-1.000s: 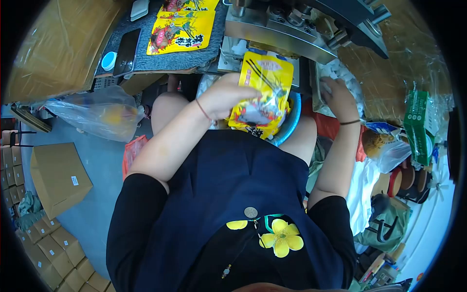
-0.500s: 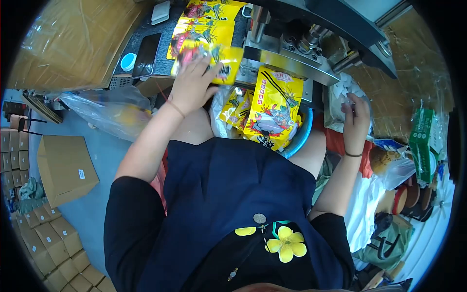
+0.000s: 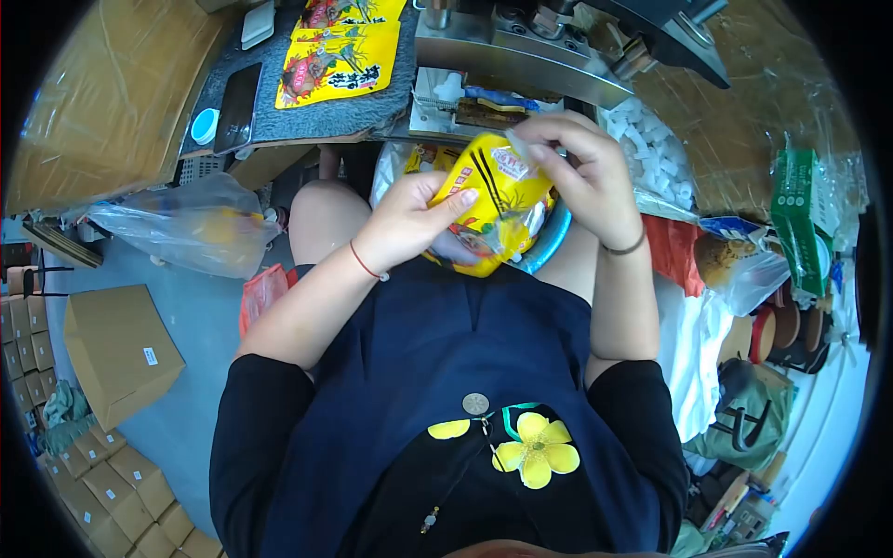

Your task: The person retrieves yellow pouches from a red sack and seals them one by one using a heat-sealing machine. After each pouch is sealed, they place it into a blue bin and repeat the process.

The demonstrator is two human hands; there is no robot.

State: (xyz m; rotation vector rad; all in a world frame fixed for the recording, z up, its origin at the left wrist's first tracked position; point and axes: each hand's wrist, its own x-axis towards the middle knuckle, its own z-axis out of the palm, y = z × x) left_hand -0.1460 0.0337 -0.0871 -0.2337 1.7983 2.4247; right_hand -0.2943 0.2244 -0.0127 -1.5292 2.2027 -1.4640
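Head view, hands [image 3: 409,220] at yellow pouch [image 3: 499,206], red characters [image 3: 457,189] illegible

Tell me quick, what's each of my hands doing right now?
Left hand: closed on the yellow packet, thumb on its front.
Right hand: fingers bent at the packet's top edge; exactly what they grip can't be told.

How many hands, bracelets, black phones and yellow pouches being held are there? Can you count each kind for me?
Hands: 2, the left hand and the right hand
Bracelets: 2, a red string bracelet and a dark bracelet
Black phones: 1, the black phone
Held pouches: 1, the yellow printed pouch
Total: 6
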